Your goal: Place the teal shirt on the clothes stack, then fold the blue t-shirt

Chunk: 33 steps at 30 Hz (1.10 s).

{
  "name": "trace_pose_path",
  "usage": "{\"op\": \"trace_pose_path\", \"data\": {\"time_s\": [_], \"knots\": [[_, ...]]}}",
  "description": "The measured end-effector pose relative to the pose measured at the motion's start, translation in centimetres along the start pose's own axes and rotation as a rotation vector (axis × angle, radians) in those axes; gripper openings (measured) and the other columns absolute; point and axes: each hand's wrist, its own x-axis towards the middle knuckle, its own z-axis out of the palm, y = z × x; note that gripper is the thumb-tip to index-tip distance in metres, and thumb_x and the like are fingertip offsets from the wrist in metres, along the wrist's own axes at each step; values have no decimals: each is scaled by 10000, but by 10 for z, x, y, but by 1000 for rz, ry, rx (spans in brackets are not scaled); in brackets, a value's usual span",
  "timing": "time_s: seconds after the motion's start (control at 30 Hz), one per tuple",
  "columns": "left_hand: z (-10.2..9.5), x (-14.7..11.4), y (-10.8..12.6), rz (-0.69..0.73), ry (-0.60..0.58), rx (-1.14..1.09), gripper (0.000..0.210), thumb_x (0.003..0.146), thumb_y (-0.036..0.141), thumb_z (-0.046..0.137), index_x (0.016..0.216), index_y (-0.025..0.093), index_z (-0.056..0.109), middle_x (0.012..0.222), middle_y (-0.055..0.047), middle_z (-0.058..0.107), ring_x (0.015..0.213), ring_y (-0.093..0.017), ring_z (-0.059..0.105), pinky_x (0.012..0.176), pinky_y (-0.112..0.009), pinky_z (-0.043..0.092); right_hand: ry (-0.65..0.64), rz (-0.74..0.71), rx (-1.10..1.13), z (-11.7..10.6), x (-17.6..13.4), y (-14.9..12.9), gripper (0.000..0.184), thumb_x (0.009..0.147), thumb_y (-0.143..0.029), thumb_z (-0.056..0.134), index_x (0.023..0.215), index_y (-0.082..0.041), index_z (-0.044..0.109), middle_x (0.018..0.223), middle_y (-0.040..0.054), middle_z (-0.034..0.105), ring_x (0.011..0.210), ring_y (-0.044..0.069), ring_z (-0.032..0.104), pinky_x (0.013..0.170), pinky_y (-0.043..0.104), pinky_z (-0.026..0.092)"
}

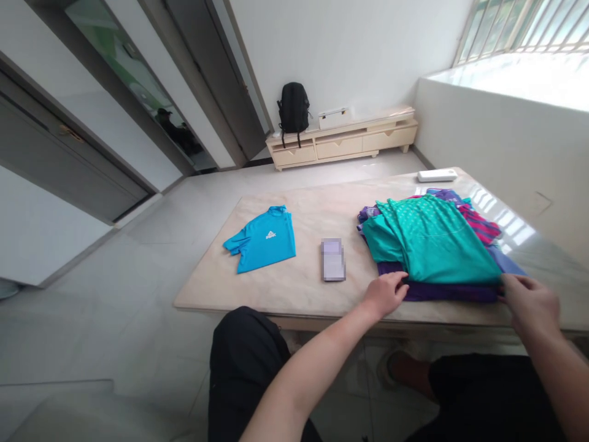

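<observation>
A teal-green shirt (442,245) with pale dots on its upper part lies spread on a pile of other clothes. My left hand (386,293) pinches its near left corner, fingers closed. At the near right corner my right hand (531,301) is closed on the same shirt's edge, a little blurred. Under the near edge shows a dark purple garment (451,292). A pink and dark striped garment (481,224) sticks out at the far right of the pile. To the left, a blue T-shirt (267,239) with a white logo lies folded in half.
A blurred-out phone-like rectangle (333,260) lies mid-table, left of the pile. A white oblong box (437,175) sits at the far edge of the marble-look table (294,304). Beyond, a black backpack (294,107) stands on a low cabinet (340,147).
</observation>
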Motion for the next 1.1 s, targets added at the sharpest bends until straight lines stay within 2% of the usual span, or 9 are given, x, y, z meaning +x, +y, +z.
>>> {"op": "trace_pose_path", "data": {"time_s": [0.1, 0.23, 0.37, 0.47, 0.57, 0.7, 0.87, 0.97, 1.1], "knots": [[-47, -13, 3, -28, -43, 333, 300, 973, 329, 545, 1189, 285, 748, 1139, -54, 756, 1103, -234, 666, 1034, -320, 474, 126, -69, -117, 0, -11, -11, 230, 697, -399, 638, 888, -287, 699, 919, 167, 729, 993, 424, 690, 911, 564, 524], [-174, -19, -22, -269, 52, 594, 329, 986, 287, 484, 1193, 221, 731, 1286, -125, 687, 1275, -294, 563, 1152, -413, 374, 62, -292, -160, 10, -37, -30, 322, 852, -489, 539, 1055, -293, 695, 1046, 124, 718, 1032, 397, 674, 945, 500, 508], [-308, -43, -68, -607, 199, 784, 525, 906, 315, 611, 1399, 138, 579, 1581, -215, 418, 1523, -430, 218, 1225, -575, 179, -19, -586, -174, 31, -66, -47, 338, 898, -443, 492, 1077, -253, 706, 843, 86, 682, 740, 286, 644, 754, 422, 481], [-360, -69, -102, -800, 192, 833, 704, 873, 446, 659, 1496, 172, 479, 1633, -219, 345, 1527, -479, 203, 1188, -622, 217, -178, -676, -152, 55, -96, -55, 328, 870, -432, 529, 1008, -229, 747, 649, 26, 632, 533, 185, 542, 594, 335, 428], [-377, -81, -126, -844, 126, 859, 711, 883, 484, 643, 1507, 191, 470, 1640, -196, 351, 1526, -408, 287, 1191, -501, 282, -552, -789, -146, 82, -148, -56, 302, 916, -411, 515, 1003, -242, 750, 713, 26, 710, 549, 168, 586, 593, 292, 445], [-384, -79, -143, -789, 53, 902, 677, 881, 407, 676, 1493, 192, 482, 1628, -175, 386, 1513, -308, 356, 1181, -380, 317, -1042, -1003, -150, 110, -244, -45, 301, 958, -241, 444, 1077, -252, 720, 1007, 49, 784, 841, 207, 729, 752, 291, 504], [-391, -83, -151, -720, 64, 938, 494, 921, 358, 675, 1363, 164, 573, 1473, -151, 555, 1345, -282, 534, 1114, -440, 414, -1392, -1140, -313, 126, -319, -29, 265, 895, -165, 482, 992, -219, 723, 904, 67, 777, 838, 231, 737, 730, 293, 496], [-391, -87, -154, -699, 89, 950, 381, 959, 357, 649, 1280, 156, 607, 1357, -121, 609, 1191, -258, 612, 1028, -474, 493, -1513, -1180, -365, 131, -326, -29, 196, 865, -184, 541, 889, -227, 731, 843, 47, 779, 794, 228, 740, 702, 278, 482], [-392, -89, -156, -679, 75, 965, 313, 960, 332, 663, 1216, 155, 636, 1294, -102, 628, 1130, -239, 632, 974, -459, 541, -1515, -1128, -345, 139, -317, -35, 288, 872, -166, 522, 1020, -256, 752, 956, 24, 799, 890, 216, 750, 760, 265, 489]]}}
